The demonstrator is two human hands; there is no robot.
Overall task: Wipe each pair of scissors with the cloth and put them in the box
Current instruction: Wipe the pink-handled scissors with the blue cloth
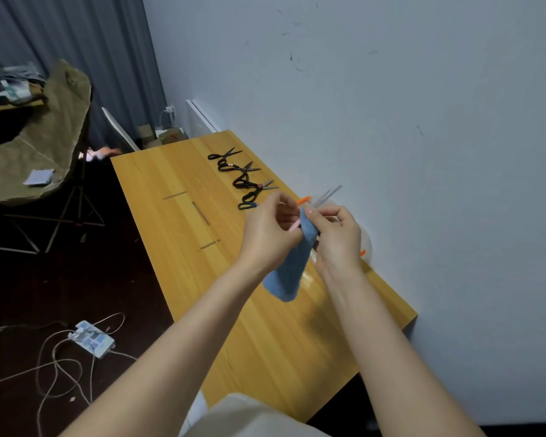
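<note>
Scissors (pixel 293 227) with a pink handle sit pinched in the left hand (pixel 270 231) above the desk's wall edge, while the right hand's (pixel 338 238) fingers press the blue cloth (pixel 292 266) around the blades — likely so it wipes both sides. Four more pairs (pixel 243 176) wait along that edge; the clear box (pixel 368 244) lies behind the hands.

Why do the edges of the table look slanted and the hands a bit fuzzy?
Head view: the wide-angle lens skews the table and wall; the left hand, right hand and cloth show soft blur, while the scissors lying further back look sharper; lighting is dim and even.
</note>
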